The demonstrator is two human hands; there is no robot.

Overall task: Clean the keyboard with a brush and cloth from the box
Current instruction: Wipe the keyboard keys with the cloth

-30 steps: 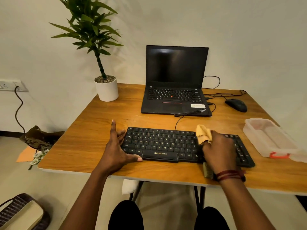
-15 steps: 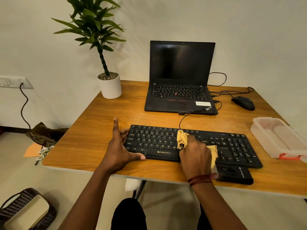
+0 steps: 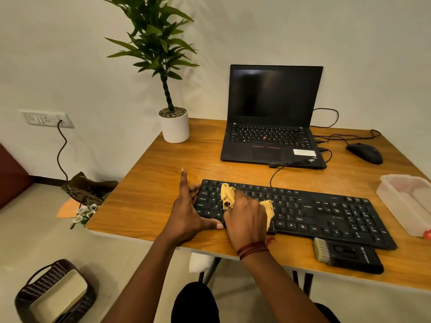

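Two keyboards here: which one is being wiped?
The separate keyboard nearest the person; the right hand presses a yellow cloth on it. The laptop's is untouched.

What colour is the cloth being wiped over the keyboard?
Yellow-tan; the cloth shows clearly in the head view, under the right hand.

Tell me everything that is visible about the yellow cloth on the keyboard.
The yellow cloth is a soft, crumpled piece of fabric, mustard-yellow. It lies on the left part of the black keyboard, pressed under the right hand, which covers its middle. One bunched end sticks out beside the fingers, and a flatter corner shows at the hand's right side. The left hand steadies the keyboard's left end and does not touch the cloth.
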